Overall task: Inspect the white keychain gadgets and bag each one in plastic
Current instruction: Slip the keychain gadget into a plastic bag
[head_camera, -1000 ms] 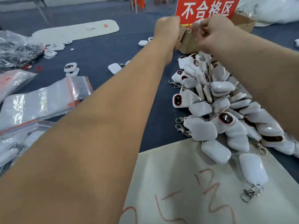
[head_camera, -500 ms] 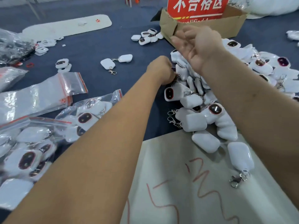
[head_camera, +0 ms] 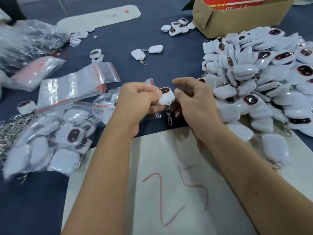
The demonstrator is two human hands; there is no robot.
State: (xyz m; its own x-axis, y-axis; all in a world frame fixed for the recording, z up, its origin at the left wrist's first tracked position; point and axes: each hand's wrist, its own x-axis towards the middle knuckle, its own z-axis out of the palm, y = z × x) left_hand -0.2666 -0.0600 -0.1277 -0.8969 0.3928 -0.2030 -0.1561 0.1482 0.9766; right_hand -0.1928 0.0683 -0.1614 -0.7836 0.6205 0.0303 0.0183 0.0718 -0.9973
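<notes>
My left hand (head_camera: 137,99) and my right hand (head_camera: 194,102) meet over the dark table and hold one white keychain gadget (head_camera: 167,98) between their fingertips. Its dark oval window faces up and its metal clasp (head_camera: 169,118) hangs below. The left thumb and fingers pinch the gadget's left side, and the right thumb presses its right side with fingers curled beneath. A clear plastic bag (head_camera: 155,114) lies under the left fingers. A big heap of loose gadgets (head_camera: 254,73) sits just right of my right hand.
Bagged gadgets (head_camera: 59,141) pile up at the left, with empty zip bags (head_camera: 76,83) behind them and loose metal clasps (head_camera: 10,126) at the edge. A cardboard box (head_camera: 237,21) stands at the back right. A white sheet (head_camera: 169,175) marked in red lies under my forearms.
Both hands have come back from the cardboard box toward me. The left hand dipped to the heap's edge, and now a gadget is held between both hands.
</notes>
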